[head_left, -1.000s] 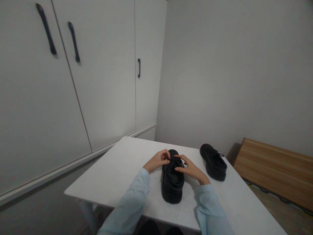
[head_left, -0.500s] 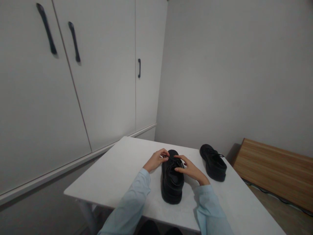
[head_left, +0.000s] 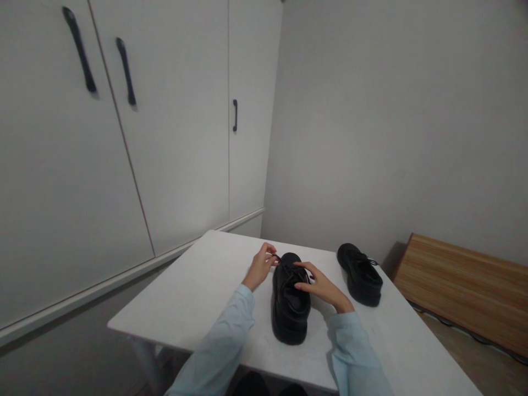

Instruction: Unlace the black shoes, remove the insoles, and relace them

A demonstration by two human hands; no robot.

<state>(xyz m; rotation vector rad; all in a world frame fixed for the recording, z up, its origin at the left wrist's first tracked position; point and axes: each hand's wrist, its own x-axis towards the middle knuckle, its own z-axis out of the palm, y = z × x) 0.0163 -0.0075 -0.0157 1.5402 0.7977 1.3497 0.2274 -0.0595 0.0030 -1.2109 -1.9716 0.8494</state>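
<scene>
A black lace-up shoe [head_left: 291, 322] with a thick sole stands upright on the white table [head_left: 198, 297], its toe pointing away from me and its heel toward me. Just left of the toe, my left hand [head_left: 262, 267] pinches a black shoelace [head_left: 277, 257] and draws it out from the shoe. My right hand [head_left: 319, 285] grips the shoe's right side around the lacing, with thumb and forefinger spread over the upper. Its other fingers are partly hidden. Farther right lies the matching black shoe [head_left: 361, 278], with its laces on top, near the table's right edge.
White cupboard doors [head_left: 185, 137] with dark handles rise behind the table on the left. A grey wall [head_left: 391, 121] stands beyond it. To the right is a wood-grain board [head_left: 466, 286], with a cable along its lower edge.
My left hand has moved a little up and left, away from the lacing, pulling the shoelace outward. My right hand and both shoes have stayed in place.
</scene>
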